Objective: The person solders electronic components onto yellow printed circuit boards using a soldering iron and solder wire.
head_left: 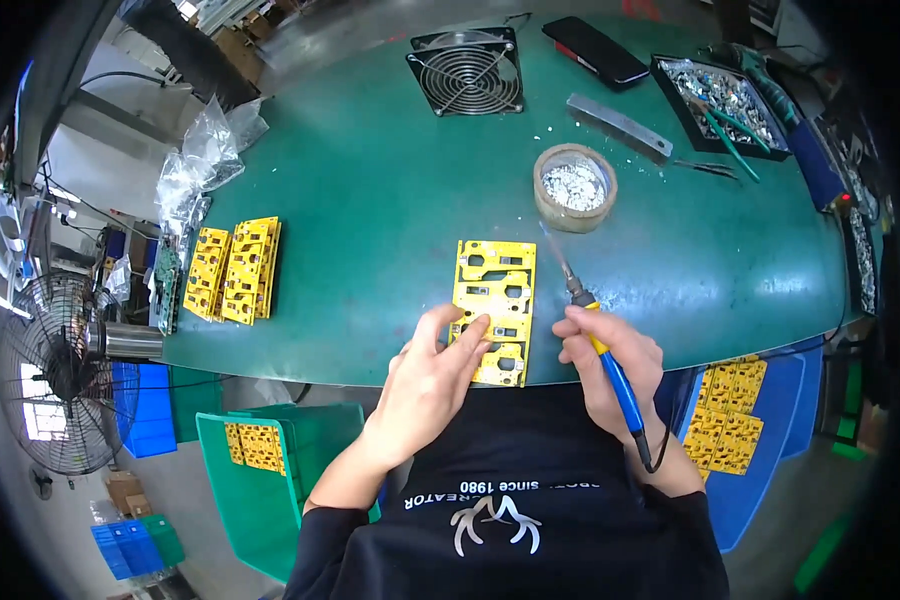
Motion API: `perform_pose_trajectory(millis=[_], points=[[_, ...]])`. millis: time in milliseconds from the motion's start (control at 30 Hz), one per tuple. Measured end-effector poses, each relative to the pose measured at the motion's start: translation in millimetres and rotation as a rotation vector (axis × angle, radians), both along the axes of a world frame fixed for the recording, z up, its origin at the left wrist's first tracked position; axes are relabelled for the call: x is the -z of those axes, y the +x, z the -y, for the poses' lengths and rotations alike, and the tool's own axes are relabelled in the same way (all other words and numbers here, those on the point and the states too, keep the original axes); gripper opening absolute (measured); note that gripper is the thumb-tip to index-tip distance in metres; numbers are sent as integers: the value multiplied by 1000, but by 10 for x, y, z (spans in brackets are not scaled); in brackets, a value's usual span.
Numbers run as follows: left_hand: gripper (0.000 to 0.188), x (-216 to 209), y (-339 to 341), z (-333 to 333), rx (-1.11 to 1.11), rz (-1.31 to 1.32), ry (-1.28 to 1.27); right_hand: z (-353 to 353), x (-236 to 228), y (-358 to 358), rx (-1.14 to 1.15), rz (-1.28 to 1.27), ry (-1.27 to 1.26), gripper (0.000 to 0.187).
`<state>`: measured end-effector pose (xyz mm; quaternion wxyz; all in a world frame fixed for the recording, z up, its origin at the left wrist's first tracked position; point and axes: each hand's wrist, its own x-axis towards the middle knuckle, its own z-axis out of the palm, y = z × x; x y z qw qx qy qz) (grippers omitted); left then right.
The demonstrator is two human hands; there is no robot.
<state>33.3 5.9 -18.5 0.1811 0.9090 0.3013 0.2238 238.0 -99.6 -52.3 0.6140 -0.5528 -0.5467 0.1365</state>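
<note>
A yellow circuit board panel [514, 290] with cut-outs and small dark parts lies flat near the table's front edge. My left hand [432, 372] rests on its lower left part, thumb and forefinger touching the panel. In my right hand [618, 362] is a soldering iron [622, 392] with a blue and yellow handle, gripped like a pen. Its metal tip points up and away, just right of the panel and below a round tub [545, 198] of silvery bits. The tip looks apart from the panel.
Yellow board stacks [252, 270] stand at left beside plastic bags [205, 160]. A small fan [470, 75], phone [595, 52], metal strip [620, 127] and parts tray [685, 100] with green-handled pliers [725, 140] lie farther back. Green [240, 500] and blue [745, 510] bins flank me.
</note>
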Motion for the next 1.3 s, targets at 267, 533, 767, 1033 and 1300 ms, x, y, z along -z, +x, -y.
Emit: perform_pose_trajectory(millis=[267,533,767,1033,1300], points=[[23,-103,-23,138,38,149,-18,-113,-56,-110,-82,23,46,40],[23,-104,-36,123,155,183,87,-111,-97,-159,-253,-199,-31,36],[15,-97,-44,-44,-42,234,-55,-38,-75,-114,-142,-164,-57,40],[17,-10,147,-84,-67,147,103,131,-168,-39,21,279,5,50],[23,41,272,-36,-20,44,142,127,-169,-74,41,194,-5,29]])
